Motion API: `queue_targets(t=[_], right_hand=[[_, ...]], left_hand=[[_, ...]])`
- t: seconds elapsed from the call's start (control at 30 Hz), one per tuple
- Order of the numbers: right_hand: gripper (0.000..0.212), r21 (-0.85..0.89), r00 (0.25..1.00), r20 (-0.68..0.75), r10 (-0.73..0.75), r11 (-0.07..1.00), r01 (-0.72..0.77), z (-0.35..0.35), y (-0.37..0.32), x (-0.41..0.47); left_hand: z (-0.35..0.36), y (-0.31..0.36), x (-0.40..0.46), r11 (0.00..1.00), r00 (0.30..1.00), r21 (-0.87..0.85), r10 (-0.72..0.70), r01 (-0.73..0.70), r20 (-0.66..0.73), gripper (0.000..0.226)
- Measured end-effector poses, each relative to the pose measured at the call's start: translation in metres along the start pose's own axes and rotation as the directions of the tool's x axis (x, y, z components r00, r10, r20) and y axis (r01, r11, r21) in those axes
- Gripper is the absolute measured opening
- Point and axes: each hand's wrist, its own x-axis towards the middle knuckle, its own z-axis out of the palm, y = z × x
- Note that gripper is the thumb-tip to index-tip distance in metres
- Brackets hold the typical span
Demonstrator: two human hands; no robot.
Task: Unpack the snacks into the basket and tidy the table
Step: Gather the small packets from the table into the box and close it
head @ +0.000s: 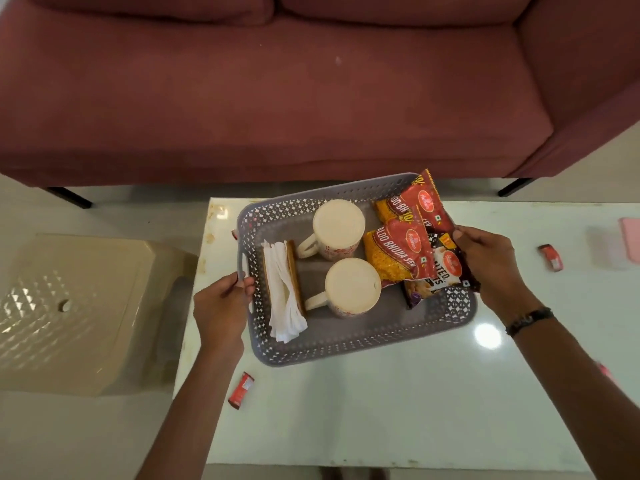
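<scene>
A grey perforated basket (346, 344) sits on the white table (381, 410). Inside stand two upturned cream mugs (338, 223) (352, 285), a wooden napkin holder with white napkins (282, 289), and at the right end several red and yellow snack packets (398, 254) plus a dark peanut packet (446, 271). My left hand (221, 303) grips the basket's left handle. My right hand (491, 261) holds the right rim, its fingers resting on the dark packet.
Small red wrappers lie on the table, one in front of the basket (241, 390) and one at the right (551, 257). A pink object (630, 237) sits at the far right edge. A beige plastic stool (76, 306) stands left of the table, a maroon sofa (277, 91) behind.
</scene>
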Motion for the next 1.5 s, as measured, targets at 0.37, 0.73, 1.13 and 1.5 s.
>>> queue_targets(t=[0.37,0.73,1.13,1.5], right_hand=[[0.018,0.235,0.991,-0.091,0.1,0.969,-0.076,-0.132,0.047,-0.024],[0.019,0.211,0.98,-0.062,0.19,0.962,-0.173,-0.191,0.147,0.0],[0.025,0.202,0.965,-0.039,0.258,0.948,-0.246,-0.164,0.184,0.019],[0.024,0.154,0.977,-0.087,0.195,0.972,-0.18,-0.146,0.182,0.027]], left_hand=[[0.078,0.006,-0.086,0.997,0.994,-0.077,0.03,-0.022,0.107,0.025],[0.156,-0.072,-0.126,0.992,1.0,0.126,-0.014,0.014,-0.002,0.02],[0.176,-0.097,-0.1,0.976,0.994,0.217,0.016,0.008,-0.105,0.027],[0.176,-0.103,-0.078,0.977,0.994,0.214,0.022,0.001,-0.105,0.022]])
